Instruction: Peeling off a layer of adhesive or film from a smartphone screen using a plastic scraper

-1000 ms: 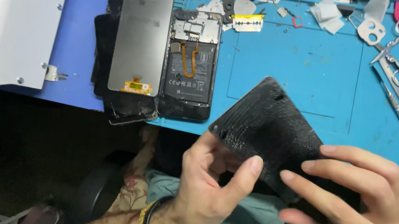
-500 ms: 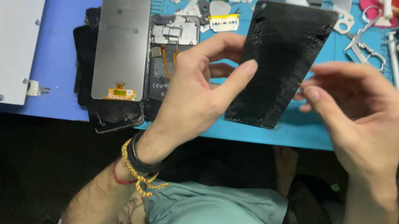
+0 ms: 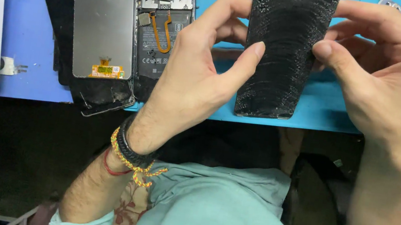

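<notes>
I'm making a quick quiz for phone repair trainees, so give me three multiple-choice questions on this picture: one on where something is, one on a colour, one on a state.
1. Where does the opened phone body lie?
A. Right of the grey screen panel
B. On the person's lap
C. Under the white device

2. What colour is the mat under the hands?
A. Red
B. Blue
C. Yellow

3. What state is the black back cover in?
A. Smooth and intact
B. Folded in half
C. Cracked all over

Answers:
1 A, its battery and orange flex cable show just right of the panel.
2 B, blue shows below the cover.
3 C, fine cracks run across it where the left hand and right hand pinch its edges.
</notes>
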